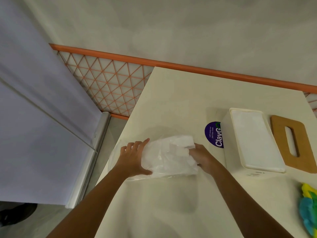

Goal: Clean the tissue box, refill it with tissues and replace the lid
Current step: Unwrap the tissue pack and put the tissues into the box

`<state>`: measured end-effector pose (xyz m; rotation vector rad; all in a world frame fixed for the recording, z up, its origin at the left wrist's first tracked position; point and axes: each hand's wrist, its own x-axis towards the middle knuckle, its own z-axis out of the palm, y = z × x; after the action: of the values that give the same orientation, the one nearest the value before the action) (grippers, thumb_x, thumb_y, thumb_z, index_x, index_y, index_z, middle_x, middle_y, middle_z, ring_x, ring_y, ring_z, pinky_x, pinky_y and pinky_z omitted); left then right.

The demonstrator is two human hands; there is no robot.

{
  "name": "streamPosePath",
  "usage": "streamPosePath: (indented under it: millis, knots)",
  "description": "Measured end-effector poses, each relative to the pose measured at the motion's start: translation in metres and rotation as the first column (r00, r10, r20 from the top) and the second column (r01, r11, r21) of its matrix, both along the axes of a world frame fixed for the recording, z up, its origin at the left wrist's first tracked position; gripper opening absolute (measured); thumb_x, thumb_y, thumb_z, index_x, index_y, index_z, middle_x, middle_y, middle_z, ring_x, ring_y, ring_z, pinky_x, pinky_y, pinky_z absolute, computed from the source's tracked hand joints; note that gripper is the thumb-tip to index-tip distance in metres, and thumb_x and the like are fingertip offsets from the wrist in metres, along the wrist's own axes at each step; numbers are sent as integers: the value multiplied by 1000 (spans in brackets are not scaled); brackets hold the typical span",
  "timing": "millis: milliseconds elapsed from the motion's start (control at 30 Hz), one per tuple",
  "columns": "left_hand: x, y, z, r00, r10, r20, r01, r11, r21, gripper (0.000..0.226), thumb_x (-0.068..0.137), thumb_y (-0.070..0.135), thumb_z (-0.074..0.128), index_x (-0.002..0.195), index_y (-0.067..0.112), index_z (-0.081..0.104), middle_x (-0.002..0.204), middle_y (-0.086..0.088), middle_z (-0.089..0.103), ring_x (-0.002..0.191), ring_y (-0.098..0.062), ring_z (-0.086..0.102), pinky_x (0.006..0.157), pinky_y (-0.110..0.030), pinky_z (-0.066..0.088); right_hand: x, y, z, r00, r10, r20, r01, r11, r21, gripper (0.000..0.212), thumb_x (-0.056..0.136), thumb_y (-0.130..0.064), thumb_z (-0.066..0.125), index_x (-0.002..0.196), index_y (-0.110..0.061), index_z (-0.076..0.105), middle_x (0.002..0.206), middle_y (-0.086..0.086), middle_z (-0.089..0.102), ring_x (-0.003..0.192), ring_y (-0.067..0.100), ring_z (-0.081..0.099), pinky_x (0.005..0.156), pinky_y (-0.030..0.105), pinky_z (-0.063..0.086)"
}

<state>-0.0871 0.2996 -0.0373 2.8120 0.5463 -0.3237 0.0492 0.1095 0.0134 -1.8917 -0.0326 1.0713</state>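
A clear plastic pack of white tissues [169, 156] lies on the cream table [171, 100] in front of me. My left hand [133, 157] grips the pack's left end. My right hand [204, 158] reaches into its right end and clasps the tissue stack. To the right stands the white tissue box [228, 152], open on top, with white tissues [253, 138] showing inside. Its brown wooden lid [281, 140] with a slot lies flat on the table just right of the box.
A round purple sticker [213, 134] lies on the table between the pack and the box. A yellow, green and blue cloth [308, 208] sits at the table's right edge. An orange lattice panel [109, 83] and a white blind [34, 100] are to the left.
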Motion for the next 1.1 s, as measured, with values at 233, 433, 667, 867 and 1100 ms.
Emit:
streamPosePath:
  millis: [233, 433, 667, 867, 1100]
  knots:
    - [4, -6, 3, 999, -16, -48, 12, 997, -78, 112, 63, 57, 77, 148, 25, 12, 151, 3, 28, 125, -21, 47, 105, -34, 38, 6, -25, 6, 997, -25, 66, 25, 1000, 12, 20, 83, -8, 65, 102, -16, 62, 105, 6, 67, 101, 27, 63, 90, 40, 50]
    - [3, -9, 5, 997, -39, -64, 33, 996, -85, 106, 64, 60, 71, 147, 23, 18, 152, 6, 29, 137, -17, 33, 112, -32, 30, 24, -52, 25, 981, -126, 147, 113, 990, 89, 22, 83, -7, 64, 101, -19, 62, 102, 6, 66, 96, 25, 61, 88, 35, 47]
    - [10, -11, 18, 982, -52, -183, 44, 998, -48, 121, 57, 70, 72, 149, 20, 12, 156, 3, 18, 143, -19, 18, 118, -36, 18, 48, -93, 55, 954, -198, 225, 166, 974, 152, 16, 82, -15, 65, 89, -28, 58, 87, -7, 60, 82, 12, 55, 81, 32, 41]
    - [22, -25, 52, 985, 64, -160, -107, 955, -278, 152, 23, 92, 54, 150, 23, 9, 156, 1, 16, 142, -21, 21, 115, -39, 25, 68, -130, 82, 933, -266, 243, 226, 958, 178, 13, 80, -16, 67, 85, -28, 62, 93, 0, 65, 87, 21, 60, 79, 37, 49]
    - [78, -85, 89, 917, 359, 176, -161, 735, -658, 87, 73, 59, 62, 146, 24, 27, 145, 1, 37, 134, -14, 35, 106, -31, 32, 87, -171, 118, 894, -386, 229, 306, 897, 318, 19, 80, -13, 65, 95, -22, 58, 91, -1, 63, 82, 20, 60, 67, 33, 51]
